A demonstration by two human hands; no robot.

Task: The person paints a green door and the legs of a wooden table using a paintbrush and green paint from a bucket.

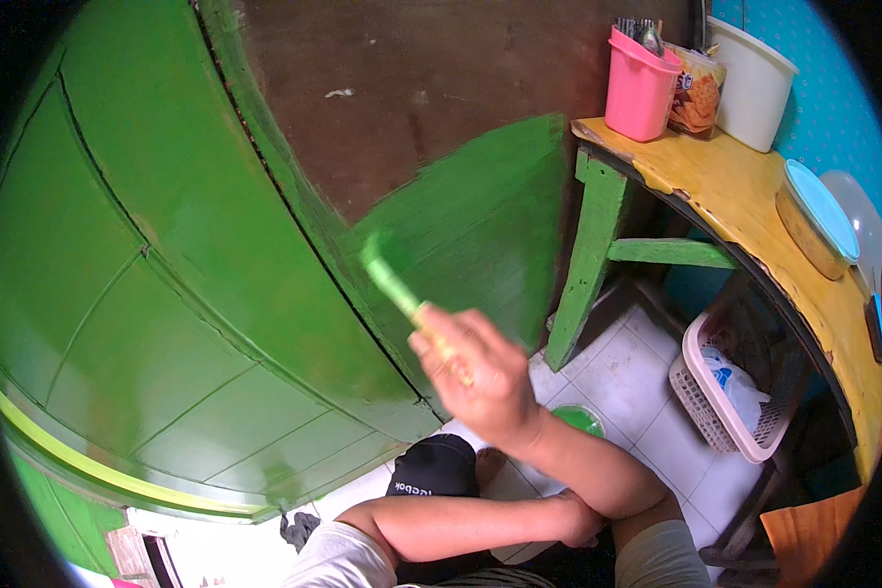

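Observation:
My right hand point(485, 377) is closed round the handle of a paintbrush point(394, 279), whose green-smeared bristle end is blurred against the panel. Fresh green paint point(470, 216) covers the lower part of this panel, while its upper part point(421, 78) is brown. My left forearm lies across my lap, and my left hand point(580, 521) is tucked against my right elbow with its fingers hidden. Partly behind my right forearm, a round container of green paint point(580, 419) stands on the tiled floor.
Green boards point(196, 265) rise at the left. On the right, a yellow-topped table point(745, 181) with green legs bears a pink utensil holder point(642, 88), a white container point(755, 83) and a blue-lidded tub point(818, 220). Beneath it sits a pink basket point(696, 387) with plastic bags.

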